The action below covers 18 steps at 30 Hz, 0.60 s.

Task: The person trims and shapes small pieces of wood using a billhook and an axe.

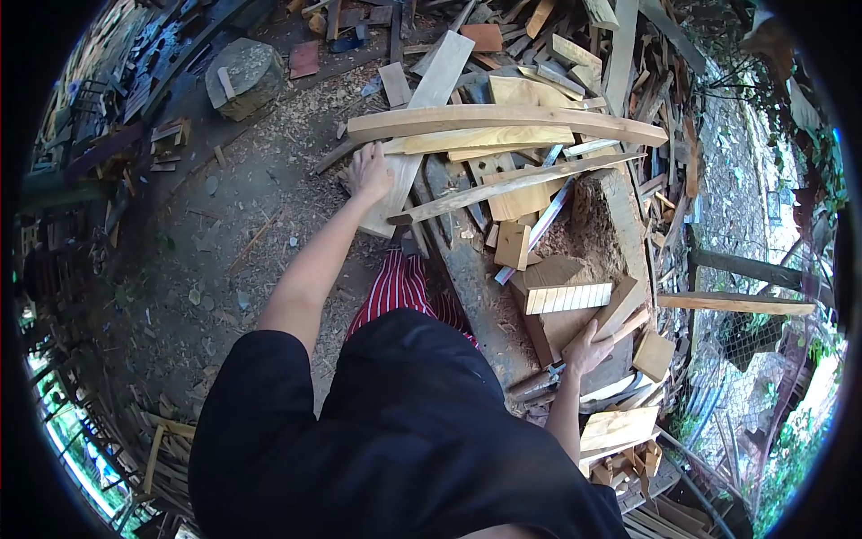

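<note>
My left hand (370, 174) is at the left end of a yellowish plank (476, 140), its fingers bent against the wood and over a pale board (431, 90). Just above lies a long, slightly curved beam (503, 117). At the right, my right hand (588, 350) has its fingers round the lower end of a short brown wood piece (621, 305). Next to that piece are a light block with evenly spaced lines (568, 298) and a larger wood block (549, 271). A thin split plank (521, 187) crosses the bench above a small block (512, 245).
A hollowed stump (603, 216) stands on the bench at the right. Scrap wood is heaped at the top and lower right. A cut log (242, 76) sits on the chip-covered ground (206, 260) at upper left. Wire fencing (750, 341) runs along the right.
</note>
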Each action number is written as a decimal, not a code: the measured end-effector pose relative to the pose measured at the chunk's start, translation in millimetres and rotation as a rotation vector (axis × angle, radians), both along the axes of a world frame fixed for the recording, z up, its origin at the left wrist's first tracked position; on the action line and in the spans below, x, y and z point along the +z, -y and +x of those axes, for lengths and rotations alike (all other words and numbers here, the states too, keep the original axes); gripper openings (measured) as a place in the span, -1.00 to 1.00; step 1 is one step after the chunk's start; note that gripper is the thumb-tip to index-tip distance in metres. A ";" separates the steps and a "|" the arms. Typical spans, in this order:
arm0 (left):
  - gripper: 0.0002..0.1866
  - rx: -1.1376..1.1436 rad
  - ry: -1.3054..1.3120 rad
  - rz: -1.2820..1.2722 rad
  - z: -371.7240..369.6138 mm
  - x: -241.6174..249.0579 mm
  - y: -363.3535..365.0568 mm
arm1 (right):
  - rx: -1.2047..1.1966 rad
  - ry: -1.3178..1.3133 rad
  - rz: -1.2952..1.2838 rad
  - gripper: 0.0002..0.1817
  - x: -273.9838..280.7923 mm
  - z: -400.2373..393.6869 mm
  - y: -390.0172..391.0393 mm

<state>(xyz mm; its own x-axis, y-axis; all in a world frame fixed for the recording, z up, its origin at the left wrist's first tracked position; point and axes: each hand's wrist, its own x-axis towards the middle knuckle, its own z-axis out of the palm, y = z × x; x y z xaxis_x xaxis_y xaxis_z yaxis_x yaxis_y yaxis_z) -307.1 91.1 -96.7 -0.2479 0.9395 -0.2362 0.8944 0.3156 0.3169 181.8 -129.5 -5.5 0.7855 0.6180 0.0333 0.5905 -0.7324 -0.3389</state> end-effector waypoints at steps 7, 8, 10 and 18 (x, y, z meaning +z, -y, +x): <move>-0.25 -0.118 -0.230 0.068 -3.3 -19.1 -2.4 | -0.038 -0.005 -0.042 -0.12 3.1 -3.2 -1.8; -0.25 -0.123 -0.230 0.065 -4.6 -23.3 -1.7 | -0.034 0.012 -0.039 -0.11 3.3 -3.0 -1.5; -0.31 -0.162 -0.175 -0.058 -4.4 0.5 -3.3 | -0.031 0.026 -0.036 -0.11 3.7 -6.2 -2.7; -0.38 -0.406 0.006 -0.021 -4.9 47.9 4.9 | -0.030 0.006 -0.044 -0.13 3.7 -3.6 -1.7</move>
